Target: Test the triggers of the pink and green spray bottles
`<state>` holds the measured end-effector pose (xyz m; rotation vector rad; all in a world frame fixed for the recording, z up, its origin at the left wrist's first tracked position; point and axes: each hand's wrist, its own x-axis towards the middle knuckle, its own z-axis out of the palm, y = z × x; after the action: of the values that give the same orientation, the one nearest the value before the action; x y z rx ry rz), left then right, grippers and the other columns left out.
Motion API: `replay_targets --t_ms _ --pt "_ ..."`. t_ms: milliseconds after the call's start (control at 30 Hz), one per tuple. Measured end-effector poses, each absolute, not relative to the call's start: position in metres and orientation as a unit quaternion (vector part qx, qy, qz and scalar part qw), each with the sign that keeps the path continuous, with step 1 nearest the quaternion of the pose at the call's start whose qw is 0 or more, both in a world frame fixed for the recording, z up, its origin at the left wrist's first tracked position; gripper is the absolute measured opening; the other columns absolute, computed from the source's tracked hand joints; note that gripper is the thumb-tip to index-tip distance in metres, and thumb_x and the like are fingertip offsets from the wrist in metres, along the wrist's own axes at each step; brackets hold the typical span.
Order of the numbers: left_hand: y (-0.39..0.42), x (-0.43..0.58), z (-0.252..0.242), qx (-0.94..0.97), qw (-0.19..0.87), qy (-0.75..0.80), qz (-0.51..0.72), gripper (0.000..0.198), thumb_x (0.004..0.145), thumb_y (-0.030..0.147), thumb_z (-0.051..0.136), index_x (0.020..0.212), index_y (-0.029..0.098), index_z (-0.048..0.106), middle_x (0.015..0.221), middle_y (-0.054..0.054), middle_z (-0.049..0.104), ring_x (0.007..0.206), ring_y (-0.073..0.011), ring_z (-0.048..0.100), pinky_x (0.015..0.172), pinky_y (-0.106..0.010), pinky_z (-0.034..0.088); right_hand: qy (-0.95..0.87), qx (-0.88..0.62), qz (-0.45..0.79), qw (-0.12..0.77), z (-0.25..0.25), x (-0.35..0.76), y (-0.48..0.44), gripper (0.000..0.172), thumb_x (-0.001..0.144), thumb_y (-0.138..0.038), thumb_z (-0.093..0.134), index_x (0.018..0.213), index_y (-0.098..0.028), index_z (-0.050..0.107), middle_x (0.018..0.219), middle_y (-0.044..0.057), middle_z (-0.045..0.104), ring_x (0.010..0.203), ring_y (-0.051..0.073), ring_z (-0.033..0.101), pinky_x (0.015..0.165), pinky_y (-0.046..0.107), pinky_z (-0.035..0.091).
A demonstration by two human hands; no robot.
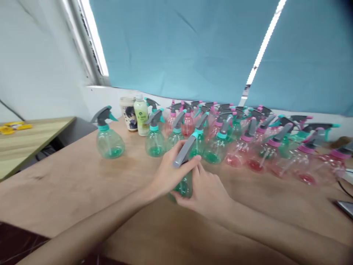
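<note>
Both my hands are on one green spray bottle (183, 187) with a grey trigger head and a turquoise collar, in the middle of the view. My left hand (172, 165) is closed around the neck and head from the left. Lower down, my right hand (208, 189) wraps the clear green body from the right, thumb at its lower side. The bottle's collar is mostly hidden by my fingers. Just beyond stand more green spray bottles (155, 141). Pink spray bottles (256, 162) crowd the right side. Another green spray bottle (109, 142) stands apart at the left.
A printed paper cup (129, 116) and a light green drink bottle (141, 117) stand at the back left of the wooden table (82, 180). A dark flat device (346, 208) lies at the right edge. Yellow items (15, 127) rest on a side table (41, 136).
</note>
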<state>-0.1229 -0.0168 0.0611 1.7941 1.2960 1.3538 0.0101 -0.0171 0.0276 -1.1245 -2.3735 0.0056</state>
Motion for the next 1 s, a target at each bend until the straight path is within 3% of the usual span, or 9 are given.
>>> replay_targets --t_ms 100,300,467,600,767,1000 --pt "0.0 -0.097 0.062 0.682 0.289 0.442 0.506 0.032 0.087 0.031 0.063 0.118 0.025 0.059 0.112 -0.003 0.067 0.096 -0.0205 0.065 0.089 -0.036 0.05 -0.864 -0.415 0.008 0.286 0.024 0.036 -0.009 0.066 0.075 -0.051 0.057 0.126 -0.011 0.044 0.111 0.02 0.063 0.084 0.033 0.069 0.052 0.038 0.053" --pt "0.021 -0.039 0.064 0.722 0.292 0.4 0.484 0.032 0.078 0.01 0.051 0.106 0.021 0.061 0.101 -0.002 0.066 0.098 -0.0202 0.062 0.091 -0.035 0.049 -0.853 -0.405 0.028 0.327 0.003 0.099 0.007 0.062 0.08 -0.057 0.055 0.121 -0.012 0.046 0.102 0.017 0.065 0.091 0.035 0.066 0.062 0.046 0.057" --pt "0.031 -0.013 0.066 0.719 0.333 0.381 0.476 0.024 0.076 0.012 0.052 0.096 0.022 0.06 0.089 0.0 0.063 0.082 -0.0173 0.061 0.083 -0.033 0.052 -0.886 -0.323 0.068 0.325 -0.016 0.15 0.025 0.075 0.086 -0.06 0.055 0.139 -0.012 0.032 0.118 0.02 0.062 0.108 0.034 0.062 0.089 0.054 0.053" --pt "0.034 -0.011 0.066 0.705 0.353 0.389 0.477 0.025 0.078 0.013 0.054 0.1 0.023 0.061 0.083 0.003 0.062 0.077 -0.0154 0.061 0.078 -0.03 0.051 -0.895 -0.317 0.072 0.305 -0.025 0.176 0.033 0.067 0.092 -0.053 0.052 0.143 -0.015 0.033 0.136 0.021 0.053 0.128 0.033 0.05 0.102 0.056 0.045" --pt "0.033 -0.013 0.065 0.692 0.4 0.379 0.467 0.032 0.079 0.015 0.055 0.11 0.023 0.061 0.089 0.002 0.067 0.082 -0.0167 0.066 0.076 -0.029 0.053 -0.898 -0.356 0.098 0.241 -0.039 0.186 0.035 0.06 0.094 -0.051 0.049 0.14 -0.012 0.043 0.142 0.019 0.05 0.133 0.03 0.046 0.107 0.051 0.044" --pt "0.032 -0.017 0.068 0.703 0.392 0.396 0.442 0.022 0.079 0.018 0.055 0.099 0.025 0.06 0.08 0.003 0.065 0.074 -0.0172 0.064 0.07 -0.03 0.049 -0.904 -0.362 0.086 0.211 -0.038 0.185 0.035 0.053 0.097 -0.047 0.046 0.134 -0.009 0.053 0.143 0.016 0.051 0.136 0.028 0.044 0.11 0.05 0.041"
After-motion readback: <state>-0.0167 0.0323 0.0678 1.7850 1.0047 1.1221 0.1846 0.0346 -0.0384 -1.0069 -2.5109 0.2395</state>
